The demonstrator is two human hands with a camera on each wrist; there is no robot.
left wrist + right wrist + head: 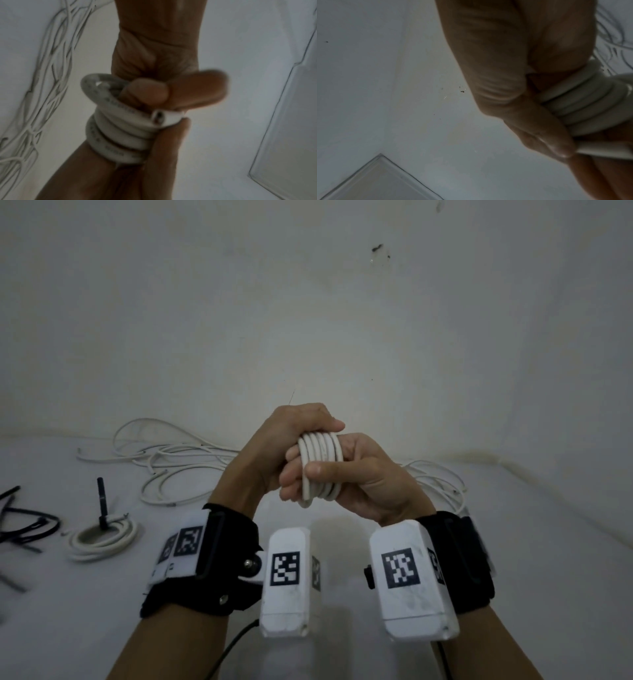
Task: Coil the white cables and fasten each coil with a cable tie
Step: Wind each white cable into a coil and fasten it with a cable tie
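White cable coil (320, 465), raised above the worktop (531, 542), wound around fingers. Left hand (291, 446) and right hand (363, 474) both clasp it. Loose cables (171, 460) and a tied coil (102, 537) lie behind and left.

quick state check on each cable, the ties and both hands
held coil: wound, gripped by both hands, no tie on it
left hand: grips the coil
right hand: grips the coil
finished coil: tied, lying flat
loose cables: uncoiled
spare ties: unused
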